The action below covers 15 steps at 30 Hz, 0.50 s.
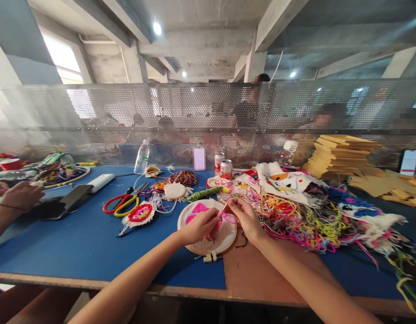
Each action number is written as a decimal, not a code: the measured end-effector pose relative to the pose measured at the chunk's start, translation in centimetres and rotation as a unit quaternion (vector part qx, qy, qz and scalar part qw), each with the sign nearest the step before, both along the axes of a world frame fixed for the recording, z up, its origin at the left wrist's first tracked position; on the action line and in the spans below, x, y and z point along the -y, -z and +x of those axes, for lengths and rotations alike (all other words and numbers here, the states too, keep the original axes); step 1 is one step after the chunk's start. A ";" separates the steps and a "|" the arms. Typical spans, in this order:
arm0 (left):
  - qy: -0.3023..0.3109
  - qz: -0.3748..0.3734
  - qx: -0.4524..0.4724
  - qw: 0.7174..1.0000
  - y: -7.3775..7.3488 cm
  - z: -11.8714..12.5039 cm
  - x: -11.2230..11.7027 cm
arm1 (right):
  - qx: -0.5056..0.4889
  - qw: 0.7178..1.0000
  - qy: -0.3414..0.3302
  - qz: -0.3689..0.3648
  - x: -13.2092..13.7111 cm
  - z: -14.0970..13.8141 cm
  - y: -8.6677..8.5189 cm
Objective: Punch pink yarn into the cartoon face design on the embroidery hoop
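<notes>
A round embroidery hoop [228,240] with white cloth lies on the table in front of me, a bright pink stitched patch [196,211] on its cloth. Above it my two hands meet. My right hand [246,220] pinches the brownish handle of a slim tool that looks like a punch needle [225,207]. The fingers of my left hand [201,226] are pinched together at the tool's lower end; what exactly they grip is partly hidden. A loop of pink yarn [230,218] hangs beside the fingertips. The hoop's screw clamp [210,258] points toward me.
Left of the hoop are red and yellow scissors [127,203] and a small red flower piece [140,213]. Tangled yarn [288,216] heaps up on the right. Behind stand two cans [225,169], a bottle [142,157] and a perforated screen [194,112]. Another person's hand [20,198] is far left.
</notes>
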<state>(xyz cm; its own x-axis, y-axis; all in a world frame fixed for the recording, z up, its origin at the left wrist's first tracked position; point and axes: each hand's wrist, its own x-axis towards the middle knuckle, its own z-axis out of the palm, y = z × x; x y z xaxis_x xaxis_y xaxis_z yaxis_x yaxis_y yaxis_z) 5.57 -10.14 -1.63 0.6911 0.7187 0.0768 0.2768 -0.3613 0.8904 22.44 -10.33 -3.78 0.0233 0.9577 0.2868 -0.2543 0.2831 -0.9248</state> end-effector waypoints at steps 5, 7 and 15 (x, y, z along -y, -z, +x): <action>0.002 0.000 -0.003 1.000 0.3 -0.2 -0.2 | 0.053 0.998 0.013 0.025 0.5 -0.1 -0.4; 0.001 -0.003 -0.003 1.000 0.4 -0.2 -0.3 | 0.069 0.997 0.014 0.030 0.6 -0.2 -0.6; 0.007 -0.007 0.011 1.000 -0.1 -0.2 -0.1 | 0.091 0.995 0.006 0.041 1.4 -0.2 -1.5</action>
